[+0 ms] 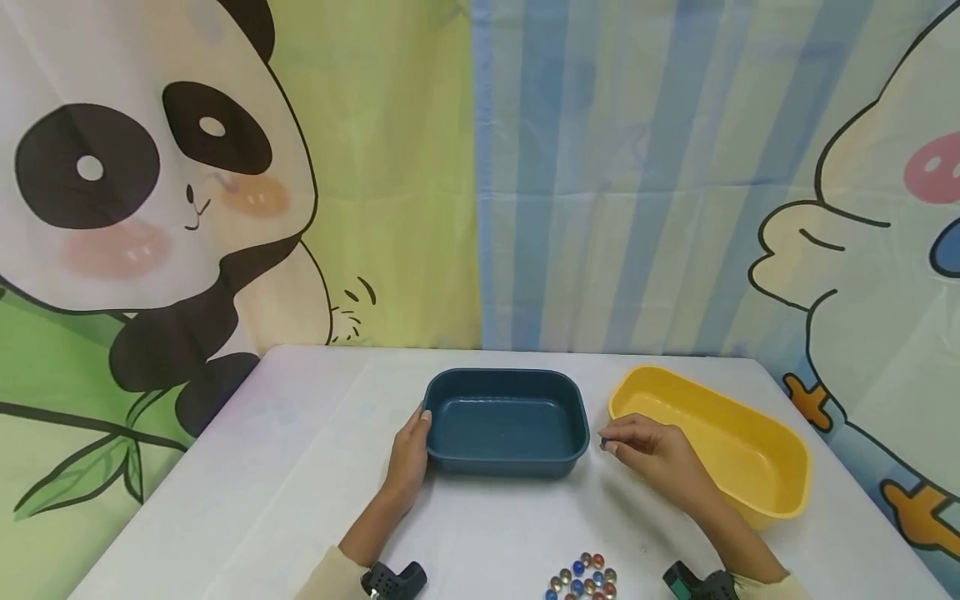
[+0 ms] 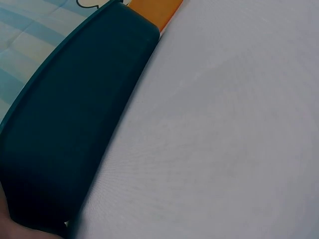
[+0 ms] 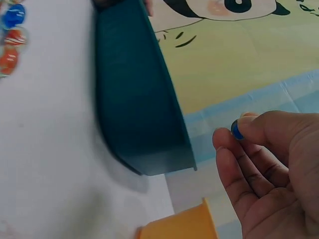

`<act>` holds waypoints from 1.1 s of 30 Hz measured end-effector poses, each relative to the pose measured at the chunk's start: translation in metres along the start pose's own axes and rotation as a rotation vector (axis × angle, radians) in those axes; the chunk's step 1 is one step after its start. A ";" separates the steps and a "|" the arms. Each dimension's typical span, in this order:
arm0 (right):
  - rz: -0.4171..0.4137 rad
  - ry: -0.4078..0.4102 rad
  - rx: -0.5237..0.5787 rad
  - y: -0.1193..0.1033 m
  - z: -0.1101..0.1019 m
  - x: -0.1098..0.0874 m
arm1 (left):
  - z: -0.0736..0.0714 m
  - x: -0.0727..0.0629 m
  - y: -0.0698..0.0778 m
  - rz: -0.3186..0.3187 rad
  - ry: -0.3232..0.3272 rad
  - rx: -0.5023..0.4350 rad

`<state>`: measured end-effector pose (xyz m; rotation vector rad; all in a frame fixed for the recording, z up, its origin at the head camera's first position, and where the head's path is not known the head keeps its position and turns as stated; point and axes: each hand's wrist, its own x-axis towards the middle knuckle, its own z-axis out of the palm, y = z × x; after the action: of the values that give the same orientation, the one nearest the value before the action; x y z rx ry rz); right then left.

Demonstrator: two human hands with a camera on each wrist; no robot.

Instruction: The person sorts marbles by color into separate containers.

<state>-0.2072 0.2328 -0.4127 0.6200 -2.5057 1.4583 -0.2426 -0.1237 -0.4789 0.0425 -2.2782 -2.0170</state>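
Surface (image 1: 300, 467): plain white, broad, running back to its far edge, a few faint creases showing.
Blue tub (image 1: 506, 421): there it sits, centre stage, long side facing the near edge.
Yellow tub (image 1: 738, 446): off to the right, close beside the blue one, set slantwise, its right end nearer.
Marbles (image 1: 577, 587): down in front, a loose bunch, blue, reddish and brownish, several touching!

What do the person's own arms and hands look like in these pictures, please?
Both sleeves are pale cream. A black device sits by each wrist; the right one shows a green patch. The left hand and right hand are bare, without gloves.
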 end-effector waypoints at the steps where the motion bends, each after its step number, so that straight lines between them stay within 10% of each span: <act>1: 0.006 0.003 0.000 -0.001 -0.001 0.003 | 0.000 0.000 0.000 0.000 -0.002 0.001; 33: 0.369 -0.047 0.193 0.015 0.020 0.100 | 0.001 0.001 -0.003 0.016 -0.005 0.000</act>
<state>-0.3023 0.1955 -0.3994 0.2234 -2.6381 1.8456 -0.2439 -0.1232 -0.4816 0.0192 -2.2743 -2.0116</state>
